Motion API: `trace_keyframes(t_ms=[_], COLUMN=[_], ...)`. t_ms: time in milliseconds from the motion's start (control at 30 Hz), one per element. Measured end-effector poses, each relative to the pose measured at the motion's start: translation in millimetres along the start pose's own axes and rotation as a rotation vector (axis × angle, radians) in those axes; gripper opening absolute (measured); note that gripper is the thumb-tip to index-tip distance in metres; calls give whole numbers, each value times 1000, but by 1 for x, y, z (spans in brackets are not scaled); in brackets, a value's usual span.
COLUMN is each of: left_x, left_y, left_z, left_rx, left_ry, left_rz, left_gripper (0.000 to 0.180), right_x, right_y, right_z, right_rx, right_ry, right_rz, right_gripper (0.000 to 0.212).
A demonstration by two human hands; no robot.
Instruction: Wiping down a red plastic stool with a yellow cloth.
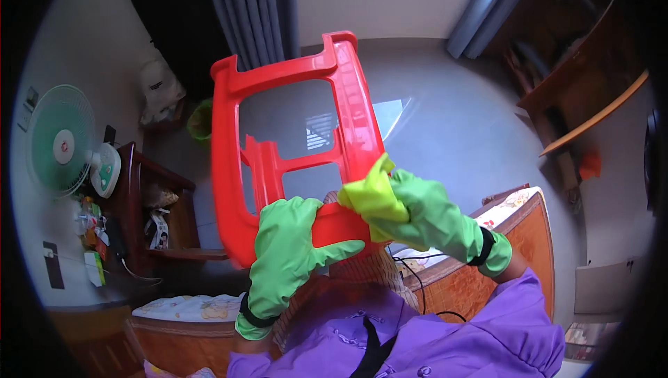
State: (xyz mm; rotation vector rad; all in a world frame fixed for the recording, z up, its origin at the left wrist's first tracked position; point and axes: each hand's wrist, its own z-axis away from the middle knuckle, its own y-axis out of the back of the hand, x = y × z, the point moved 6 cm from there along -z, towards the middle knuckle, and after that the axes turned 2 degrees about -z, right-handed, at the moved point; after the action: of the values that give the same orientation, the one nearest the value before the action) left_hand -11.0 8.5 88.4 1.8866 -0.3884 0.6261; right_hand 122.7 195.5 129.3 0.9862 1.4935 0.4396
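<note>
A red plastic stool is tipped over in front of my body, its legs pointing away from me. My left hand, in a green rubber glove, grips the stool's near edge, the thumb stretched to the right along it. My right hand, also gloved in green, holds a bunched yellow-green cloth against the near right corner of the stool. The fingertips of the right hand are partly hidden by the cloth.
At left, a green-and-white fan stands by a dark red cabinet. Wooden furniture with a patterned cushion is at right, another cushion at lower left. Grey tiled floor spreads beyond the stool, toward blue curtains.
</note>
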Motion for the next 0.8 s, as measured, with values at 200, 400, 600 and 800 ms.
trace_keyframes(t_ms=[200,400,600,800], left_x=[2,38,40,29], left_y=[4,15,10,24], left_z=[-7,-6,3,6], left_rx=[23,385,531,618], left_ry=[-59,-212,-213,-151], left_rz=[-56,3,-40,-99], left_gripper=[55,54,53,52], right_x=[18,96,79,54], right_y=[-1,6,-51,-95], right_z=[-77,-160,-230,-270], right_rx=[1,31,-97,-186], right_ry=[290,32,145,232], right_rz=[-20,-299,-234,-236], right_gripper=[30,34,34,34])
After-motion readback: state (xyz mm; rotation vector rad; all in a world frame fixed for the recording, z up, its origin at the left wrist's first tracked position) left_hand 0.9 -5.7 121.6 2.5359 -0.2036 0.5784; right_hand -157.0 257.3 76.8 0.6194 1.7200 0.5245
